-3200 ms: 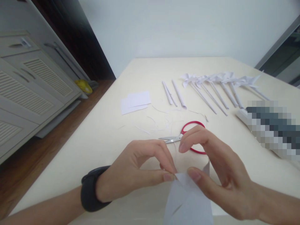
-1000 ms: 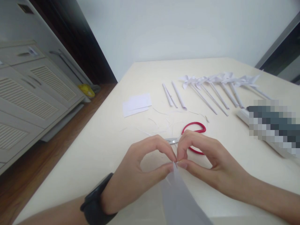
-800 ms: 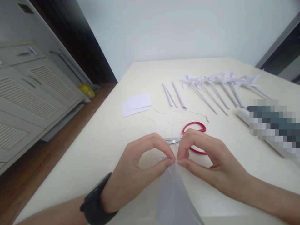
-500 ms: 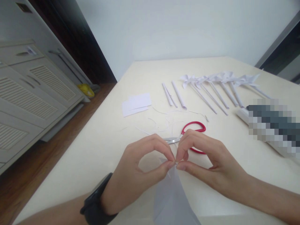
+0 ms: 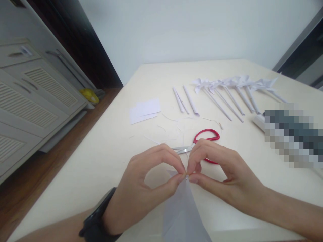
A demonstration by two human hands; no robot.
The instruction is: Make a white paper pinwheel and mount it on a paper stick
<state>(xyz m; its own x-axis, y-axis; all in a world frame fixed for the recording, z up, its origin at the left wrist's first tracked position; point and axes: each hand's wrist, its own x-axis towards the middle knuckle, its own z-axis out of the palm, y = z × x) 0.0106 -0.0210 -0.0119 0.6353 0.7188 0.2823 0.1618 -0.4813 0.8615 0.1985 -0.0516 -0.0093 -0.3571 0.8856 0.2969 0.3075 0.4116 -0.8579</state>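
Thumb and forefinger of my left hand (image 5: 148, 185) are pinched together, almost touching the pinched fingertips of my right hand (image 5: 217, 178). Between them is a tiny white twist of what looks like thin string, right at the narrow top of a folded white paper (image 5: 183, 211). The paper hangs below the fingers toward the table's near edge. How the string passes through the fingertips is mostly hidden. Just beyond my hands lie scissors (image 5: 185, 149) with red handles, partly covered by my right hand. A black watch is on my left wrist.
Thin string scraps (image 5: 171, 119) lie beyond the scissors. Two white paper sheets (image 5: 146, 109) overlap at left. Rolled paper sticks (image 5: 191, 101) and a row of paper pinwheels (image 5: 227, 82) lie farther back. A pixelated roll (image 5: 290, 134) is at right. The wall (image 5: 189, 30) borders the table's back.
The view has shifted slightly, so things on the table appear a little farther left and higher. Both hands keep nearly the same pinch at the paper's top.
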